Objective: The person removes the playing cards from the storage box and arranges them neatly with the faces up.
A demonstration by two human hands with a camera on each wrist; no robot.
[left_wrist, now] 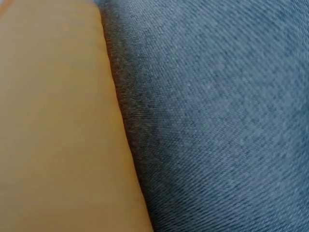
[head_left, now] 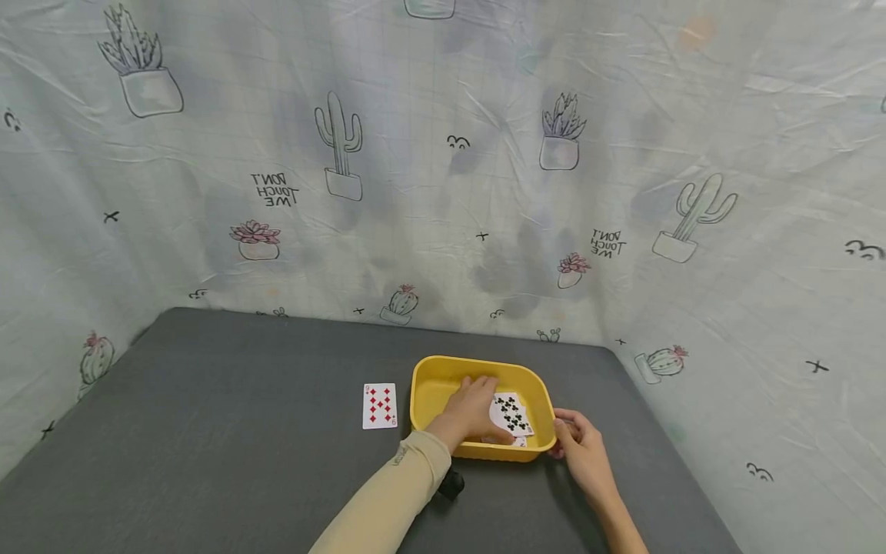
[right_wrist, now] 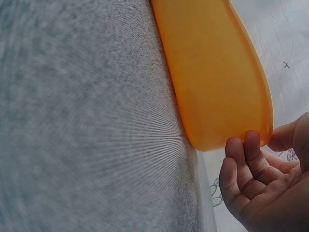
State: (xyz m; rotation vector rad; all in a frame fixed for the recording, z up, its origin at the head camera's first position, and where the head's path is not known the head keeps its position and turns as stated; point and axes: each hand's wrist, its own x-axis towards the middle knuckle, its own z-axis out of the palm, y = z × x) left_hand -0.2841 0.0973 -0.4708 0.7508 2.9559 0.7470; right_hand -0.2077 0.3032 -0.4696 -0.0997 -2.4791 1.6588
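A yellow plastic basin (head_left: 429,385) stands on the dark table, with several playing cards (head_left: 512,414) inside; black club marks show on the top one. My left hand (head_left: 471,412) reaches over the near side into the basin, thumb and fingers spread apart at the cards and covering part of them. At the basin's right end my right hand (head_left: 581,450) pinches the rim. In the right wrist view, the thumb of that hand (right_wrist: 270,183) is at the rim and the fingertips lie against the outer wall. The left wrist view shows only the basin's side (left_wrist: 58,116) and cloth.
Left of the basin, a diamond playing card (head_left: 380,405) lies face up on the grey table surface (head_left: 242,431). A black object (head_left: 451,485) shows beside the left sleeve. A pale curtain (head_left: 429,231) printed with cacti hangs around the table.
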